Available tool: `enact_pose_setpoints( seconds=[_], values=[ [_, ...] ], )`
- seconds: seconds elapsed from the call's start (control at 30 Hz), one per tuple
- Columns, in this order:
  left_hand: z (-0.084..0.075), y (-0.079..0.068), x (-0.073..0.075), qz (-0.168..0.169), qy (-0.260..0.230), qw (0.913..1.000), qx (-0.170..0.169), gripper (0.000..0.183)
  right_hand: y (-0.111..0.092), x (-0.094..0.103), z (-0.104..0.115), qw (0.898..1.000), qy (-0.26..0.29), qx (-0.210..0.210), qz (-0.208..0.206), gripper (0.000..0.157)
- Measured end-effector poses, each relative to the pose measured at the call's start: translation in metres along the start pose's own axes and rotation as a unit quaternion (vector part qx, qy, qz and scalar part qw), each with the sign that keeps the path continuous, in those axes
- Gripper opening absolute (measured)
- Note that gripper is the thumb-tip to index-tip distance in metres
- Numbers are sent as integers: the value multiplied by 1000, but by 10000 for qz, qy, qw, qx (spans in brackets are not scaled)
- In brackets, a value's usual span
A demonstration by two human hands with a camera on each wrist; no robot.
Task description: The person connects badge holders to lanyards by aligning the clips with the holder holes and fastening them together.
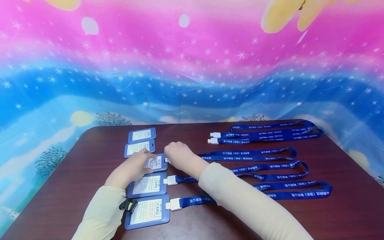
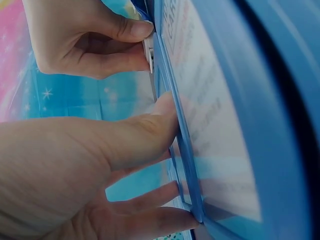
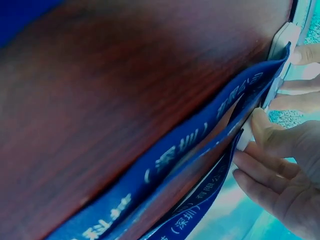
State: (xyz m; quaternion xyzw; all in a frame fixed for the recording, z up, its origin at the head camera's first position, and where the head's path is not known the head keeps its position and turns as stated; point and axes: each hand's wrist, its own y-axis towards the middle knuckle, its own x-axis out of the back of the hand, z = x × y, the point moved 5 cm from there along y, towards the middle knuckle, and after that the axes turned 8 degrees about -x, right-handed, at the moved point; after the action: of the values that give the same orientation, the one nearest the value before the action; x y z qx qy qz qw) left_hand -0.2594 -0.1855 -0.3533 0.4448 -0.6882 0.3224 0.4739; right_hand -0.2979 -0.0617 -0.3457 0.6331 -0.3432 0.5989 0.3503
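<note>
Third card holder (image 1: pixel 156 162) in the left column lies flat on the worktop (image 1: pixel 75 173), long axis left-right. Left hand (image 1: pixel 135 166) rests on it, fingers spread, holding it down. Right hand (image 1: pixel 177 154) at its right end pinches the white clip (image 2: pixel 148 54) of a lanyard (image 1: pixel 246 155), probably seated in the slot; contact is hidden.
</note>
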Motion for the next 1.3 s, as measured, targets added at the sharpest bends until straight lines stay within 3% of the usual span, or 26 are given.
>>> enact_pose_setpoints(
  seconds=[0.3, 0.7, 0.87, 1.03, 1.3],
  values=[
    [3, -1, 1, 19, -29, 10000, 93, 51, -3, 1, 8, 9997, -80, 108, -207, 22],
    [2, 0, 2, 65, 144, 9997, 208, 51, -4, 1, 9, 9967, -711, 243, -314, 21],
    [7, 1, 3, 194, 230, 9993, 231, 52, -3, -1, 2, 9985, -467, 243, -170, 21],
    [11, 1, 4, 217, 169, 9994, 216, 50, -2, -2, -13, 9995, 138, 289, -2, 28],
    [13, 2, 11, 6, 44, 9997, 243, 49, -5, 12, -49, 9981, 515, 239, -236, 30]
  ],
)
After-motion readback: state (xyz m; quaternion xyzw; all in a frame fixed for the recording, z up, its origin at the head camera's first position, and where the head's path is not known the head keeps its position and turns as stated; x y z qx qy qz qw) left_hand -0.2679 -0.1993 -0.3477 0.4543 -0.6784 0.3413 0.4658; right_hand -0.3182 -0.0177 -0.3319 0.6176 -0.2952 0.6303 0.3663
